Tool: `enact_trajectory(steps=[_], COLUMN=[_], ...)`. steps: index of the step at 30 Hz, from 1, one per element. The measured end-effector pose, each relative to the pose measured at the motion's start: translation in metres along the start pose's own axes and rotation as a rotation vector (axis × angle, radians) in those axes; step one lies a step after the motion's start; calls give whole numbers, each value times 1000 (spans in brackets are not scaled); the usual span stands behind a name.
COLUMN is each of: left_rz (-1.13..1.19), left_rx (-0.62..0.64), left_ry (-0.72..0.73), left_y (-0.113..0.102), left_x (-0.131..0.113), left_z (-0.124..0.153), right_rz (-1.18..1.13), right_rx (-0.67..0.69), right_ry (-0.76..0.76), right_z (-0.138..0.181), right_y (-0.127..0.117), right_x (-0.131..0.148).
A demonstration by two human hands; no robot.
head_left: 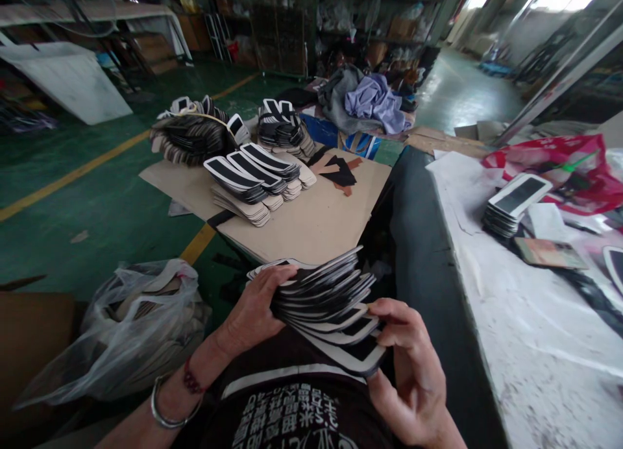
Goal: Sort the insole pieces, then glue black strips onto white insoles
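In front of my body I hold a thick stack of flat black pieces with white borders [321, 293], their rounded ends fanned unevenly. My left hand [260, 306] is closed round the stack's left side, thumb on top. At the other end, my right hand [411, 364] pinches the lower pieces between fingers and thumb. Beyond my hands, similar black and white pieces [253, 170] lie in neat piles over beige ones on a cardboard-topped surface [296, 225]. Behind those are a bundled pile [192, 137] and another stack [281, 128].
Dark and brown scraps [341, 171] lie on the cardboard. To my right, a white-topped table [491, 300] carries a smaller stack [516, 199] and a red plastic bag [579, 170]. A clear bag of beige pieces [141, 326] sits at lower left. Cloths [374, 102] are heaped behind.
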State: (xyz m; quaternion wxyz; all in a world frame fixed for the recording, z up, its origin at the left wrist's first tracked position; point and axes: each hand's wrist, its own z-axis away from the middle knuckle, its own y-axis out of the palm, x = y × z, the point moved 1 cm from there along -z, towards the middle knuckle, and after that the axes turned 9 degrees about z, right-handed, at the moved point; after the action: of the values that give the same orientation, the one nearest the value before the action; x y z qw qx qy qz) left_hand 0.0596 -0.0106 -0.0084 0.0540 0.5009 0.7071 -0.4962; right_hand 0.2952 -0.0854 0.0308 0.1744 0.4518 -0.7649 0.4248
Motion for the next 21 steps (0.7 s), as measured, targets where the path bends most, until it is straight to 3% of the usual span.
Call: enact_trajectory(steps=[18, 21], left_rz=[-25, -19], left_rx=[-8, 2], left_ry=[-34, -19], left_y=[6, 5], left_x=[5, 6], left_z=[5, 5], right_rz=[-144, -112], right_rx=[-45, 4], right_ry=[84, 125], right_z=[2, 1], right_y=[7, 7], right_x=[-6, -7])
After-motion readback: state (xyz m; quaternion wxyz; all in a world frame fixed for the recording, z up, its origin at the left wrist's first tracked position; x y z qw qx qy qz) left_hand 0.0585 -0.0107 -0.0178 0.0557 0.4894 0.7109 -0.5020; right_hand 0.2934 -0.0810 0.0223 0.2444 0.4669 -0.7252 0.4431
